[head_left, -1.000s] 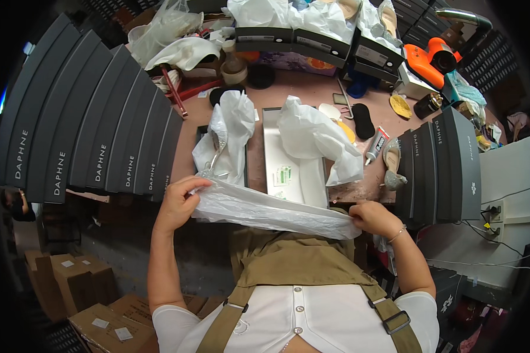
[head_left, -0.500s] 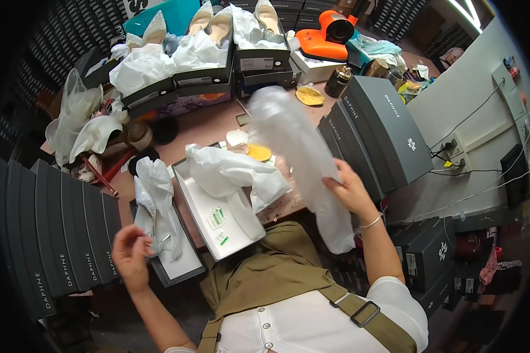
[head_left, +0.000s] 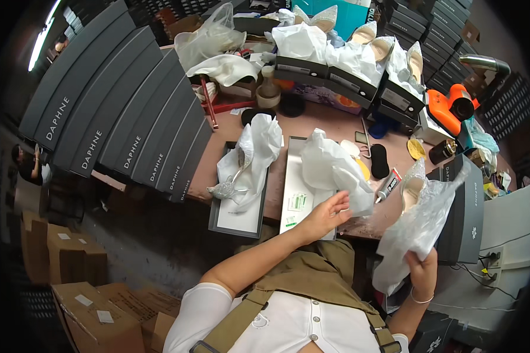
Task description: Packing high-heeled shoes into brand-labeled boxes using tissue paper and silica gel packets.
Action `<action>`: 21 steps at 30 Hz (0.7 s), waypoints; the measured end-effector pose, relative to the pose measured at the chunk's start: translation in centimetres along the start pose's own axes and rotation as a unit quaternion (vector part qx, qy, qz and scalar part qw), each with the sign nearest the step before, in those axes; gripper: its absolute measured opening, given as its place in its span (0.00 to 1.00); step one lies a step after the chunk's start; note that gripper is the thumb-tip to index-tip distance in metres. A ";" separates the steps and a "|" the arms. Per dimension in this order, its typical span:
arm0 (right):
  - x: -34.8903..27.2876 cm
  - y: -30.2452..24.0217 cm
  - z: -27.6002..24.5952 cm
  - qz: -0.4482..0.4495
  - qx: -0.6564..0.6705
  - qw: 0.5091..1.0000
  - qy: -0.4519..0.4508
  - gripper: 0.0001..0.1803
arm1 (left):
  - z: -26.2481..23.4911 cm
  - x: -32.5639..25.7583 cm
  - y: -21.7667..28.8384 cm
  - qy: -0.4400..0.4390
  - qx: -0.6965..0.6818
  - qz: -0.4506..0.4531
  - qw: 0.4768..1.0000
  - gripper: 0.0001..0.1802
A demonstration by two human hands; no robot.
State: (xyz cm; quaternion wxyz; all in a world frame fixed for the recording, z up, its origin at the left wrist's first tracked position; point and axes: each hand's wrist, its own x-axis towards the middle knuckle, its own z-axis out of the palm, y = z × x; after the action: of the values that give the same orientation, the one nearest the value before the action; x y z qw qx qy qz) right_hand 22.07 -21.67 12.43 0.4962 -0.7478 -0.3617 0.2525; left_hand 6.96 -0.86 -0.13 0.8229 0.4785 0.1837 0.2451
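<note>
Right hand (head_left: 423,272) is pinching wrap (head_left: 417,232); shoe (head_left: 411,195) is lying twelve o'clock of that grip, running twelve-to-six; left hand (head_left: 325,219) is hovering, loosely spread.

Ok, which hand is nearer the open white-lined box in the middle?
Left. The left hand is over the near right part of the white-lined box; the right hand is off to its right, holding a translucent sheet.

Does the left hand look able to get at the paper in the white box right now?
Probably yes: the left hand looks empty and is right beside the white paper, nothing visibly between.
</note>
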 end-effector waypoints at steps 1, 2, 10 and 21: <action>-0.2 -1.6 1.4 -0.060 -0.065 0.993 -0.079 0.09 | 0.6 0.1 0.1 0.018 -0.026 0.006 0.999 0.27; 0.3 -3.3 3.0 -0.121 -0.130 0.971 -0.158 0.09 | 0.3 0.2 0.2 0.013 -0.059 -0.028 0.998 0.27; 3.9 -7.3 10.2 -0.364 -0.140 0.869 -0.305 0.24 | -8.0 -2.5 -1.6 0.097 -0.294 -0.193 0.931 0.20; 9.6 -3.4 18.6 -0.490 -0.491 0.650 -0.310 0.35 | -8.7 -14.1 0.4 -0.170 -0.149 -0.299 0.927 0.57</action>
State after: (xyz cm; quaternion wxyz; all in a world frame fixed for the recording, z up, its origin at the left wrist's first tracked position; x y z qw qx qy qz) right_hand 13.23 -2.85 8.34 -0.0332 -0.4746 -0.8792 -0.0250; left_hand -9.27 -2.76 -2.93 0.9386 0.3083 0.1371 -0.0726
